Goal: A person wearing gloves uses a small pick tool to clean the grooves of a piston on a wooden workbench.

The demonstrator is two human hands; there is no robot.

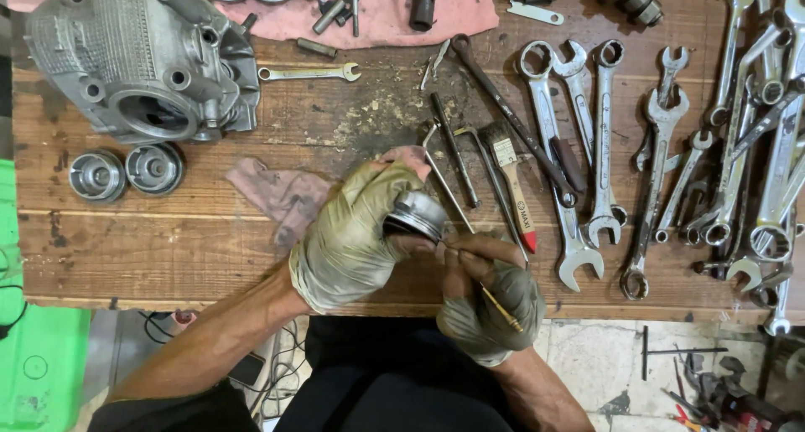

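Observation:
My left hand (348,239), in a grimy fingerless glove, grips a small round metal piston (417,213) over the wooden workbench (168,256). My right hand (486,302), gloved the same way, holds a thin pointed tool with a yellowish shaft (490,298). Its tip rests against the side of the piston. Both hands hover near the bench's front edge. A pink rag (281,193) lies just left of the left hand.
A grey engine cylinder head (142,55) sits at the back left with two round metal cups (126,172) before it. Several spanners (671,164) cover the right side. A paintbrush (513,189), bent rods and a pink cloth (377,13) with small parts lie behind.

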